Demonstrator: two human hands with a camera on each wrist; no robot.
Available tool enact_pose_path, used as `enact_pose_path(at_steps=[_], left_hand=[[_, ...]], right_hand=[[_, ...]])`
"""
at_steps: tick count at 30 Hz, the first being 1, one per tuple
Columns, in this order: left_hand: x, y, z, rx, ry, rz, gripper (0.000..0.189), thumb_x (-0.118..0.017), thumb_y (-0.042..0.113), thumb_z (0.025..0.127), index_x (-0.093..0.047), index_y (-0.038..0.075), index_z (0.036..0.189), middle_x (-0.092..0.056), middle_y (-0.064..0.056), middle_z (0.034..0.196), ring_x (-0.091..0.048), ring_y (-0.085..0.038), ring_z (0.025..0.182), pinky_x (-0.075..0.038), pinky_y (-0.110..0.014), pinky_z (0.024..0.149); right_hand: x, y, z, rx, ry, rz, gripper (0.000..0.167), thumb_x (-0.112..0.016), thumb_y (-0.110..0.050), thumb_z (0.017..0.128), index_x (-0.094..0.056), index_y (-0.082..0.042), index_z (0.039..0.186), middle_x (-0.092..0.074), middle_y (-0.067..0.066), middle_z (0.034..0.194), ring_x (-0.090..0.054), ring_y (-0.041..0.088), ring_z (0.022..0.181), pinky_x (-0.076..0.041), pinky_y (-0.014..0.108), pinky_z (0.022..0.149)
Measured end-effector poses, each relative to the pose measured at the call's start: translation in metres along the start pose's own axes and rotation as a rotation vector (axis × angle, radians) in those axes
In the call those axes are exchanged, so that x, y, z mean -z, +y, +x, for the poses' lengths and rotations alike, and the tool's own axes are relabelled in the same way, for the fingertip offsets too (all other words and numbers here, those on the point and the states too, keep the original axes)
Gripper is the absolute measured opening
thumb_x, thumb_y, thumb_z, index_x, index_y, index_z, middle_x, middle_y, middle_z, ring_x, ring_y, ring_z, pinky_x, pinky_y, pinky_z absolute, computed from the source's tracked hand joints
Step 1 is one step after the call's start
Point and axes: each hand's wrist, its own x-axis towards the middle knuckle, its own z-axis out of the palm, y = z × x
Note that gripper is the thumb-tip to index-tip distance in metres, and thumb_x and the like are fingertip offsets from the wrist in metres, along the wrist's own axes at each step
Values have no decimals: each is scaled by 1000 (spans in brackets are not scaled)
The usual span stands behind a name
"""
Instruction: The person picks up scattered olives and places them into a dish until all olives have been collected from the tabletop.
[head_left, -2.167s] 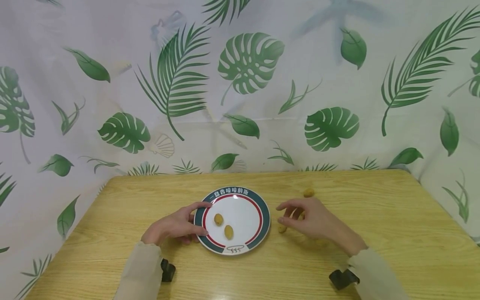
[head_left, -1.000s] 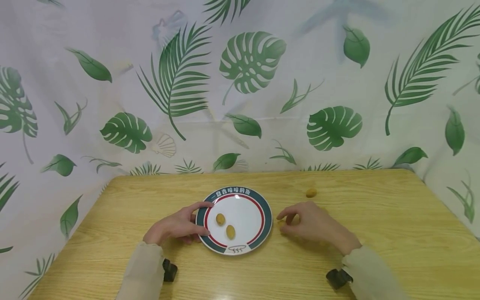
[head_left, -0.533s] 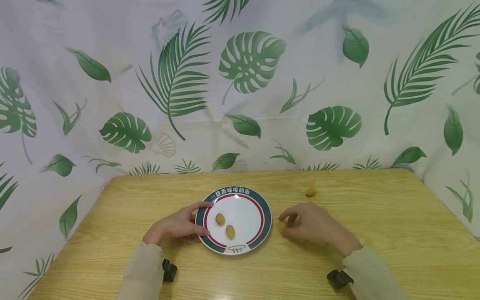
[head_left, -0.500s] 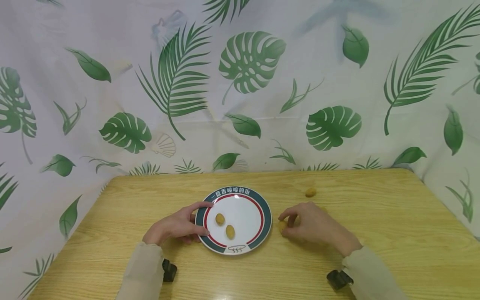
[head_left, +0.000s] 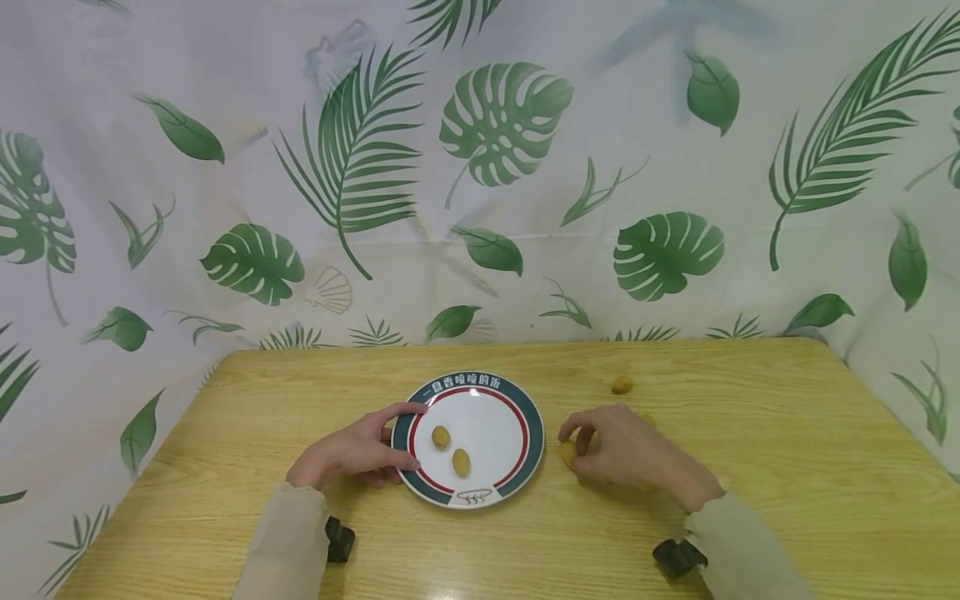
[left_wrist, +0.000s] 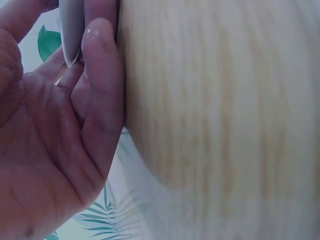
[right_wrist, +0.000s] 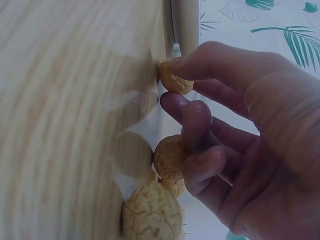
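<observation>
My left hand [head_left: 352, 448] grips the left edge of a white plate [head_left: 533, 442] with a dark teal rim and a red ring. The thumb lies on the rim; other fingers are under the edge. Two small golden-brown puffs, one round [head_left: 440, 437] and one oval [head_left: 461, 462], lie on the plate's left half. Right of the plate, my right hand [head_left: 630, 450] pinches another puff [right_wrist: 176, 84] between thumb and a finger, low at the table. Under its curled fingers sit more puffs with cracked crusts, a smaller-looking one [right_wrist: 169, 158] and a nearer one [right_wrist: 152, 215].
One puff [head_left: 622, 384] lies alone farther back on the wooden table [head_left: 735, 400]. Part of another puff [head_left: 649, 420] shows behind the right hand. A leaf-printed cloth [head_left: 525, 250] hangs along the table's back edge.
The right hand's thumb and fingers, apart beside the puff at first, have come down and closed on it. The puff has shifted slightly right. Left hand and plate hold still.
</observation>
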Motion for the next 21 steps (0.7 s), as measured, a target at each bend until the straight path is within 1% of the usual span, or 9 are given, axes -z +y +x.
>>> enact_pose_path(at_steps=[6, 13, 17, 21], left_hand=[[1, -1, 1, -1, 1, 3, 74, -79, 22, 89, -42, 31, 152, -67, -8, 99, -62, -19, 71, -51, -28, 62], [1, -1, 2, -4, 4, 8, 74, -79, 22, 89, -42, 31, 152, -67, -8, 100, -62, -20, 71, -50, -28, 61], [1, -1, 2, -7, -1, 7, 74, -79, 22, 89, -42, 30, 152, -67, -8, 100, -62, -20, 70, -50, -28, 61], [1, -1, 1, -15, -17, 5, 75, -78, 22, 90, -40, 29, 153, -67, -8, 99, -62, -19, 70, -50, -27, 61]], right_hand=[[1, 1, 1, 0, -8, 16, 25, -79, -12, 82, -75, -16, 106, -66, -10, 79, -55, 5, 70, -46, 24, 66], [2, -1, 2, -26, -26, 7, 30, -81, -20, 82, -76, -13, 111, -66, -11, 78, -55, 5, 71, -45, 24, 68], [2, -3, 2, -21, -21, -6, 32, -84, -23, 80, -76, -12, 109, -65, -11, 76, -54, 4, 70, -45, 24, 68], [1, -5, 2, -21, -19, -13, 30, -84, -21, 80, -76, -12, 107, -65, -11, 75, -54, 4, 69, -45, 24, 67]])
